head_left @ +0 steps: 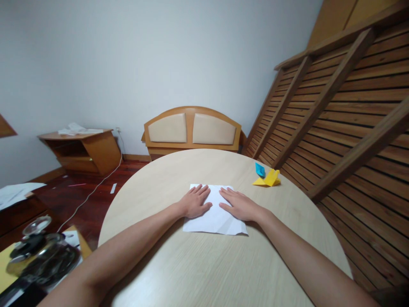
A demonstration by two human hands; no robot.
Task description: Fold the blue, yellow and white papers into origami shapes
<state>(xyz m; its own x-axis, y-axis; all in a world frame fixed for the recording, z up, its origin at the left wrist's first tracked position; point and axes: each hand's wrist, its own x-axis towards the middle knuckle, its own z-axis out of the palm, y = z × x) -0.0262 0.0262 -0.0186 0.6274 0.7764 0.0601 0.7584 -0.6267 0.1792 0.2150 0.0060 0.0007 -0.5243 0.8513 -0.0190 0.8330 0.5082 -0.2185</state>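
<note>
A white sheet of paper [214,218] lies flat near the middle of the round pale wooden table [204,264]. My left hand [195,201] rests palm down on the sheet's left half, fingers spread toward the far edge. My right hand [237,204] presses flat on the right half, fingers pointing up and left. The two hands sit side by side, a narrow strip of paper between them. Neither hand grips anything.
A yellow folded paper figure [269,179] and a small blue one [260,169] sit at the table's far right. A slatted wooden bed frame [345,128] leans on the right. A headboard [191,128] stands behind the table. A kettle and clutter [41,256] sit at lower left.
</note>
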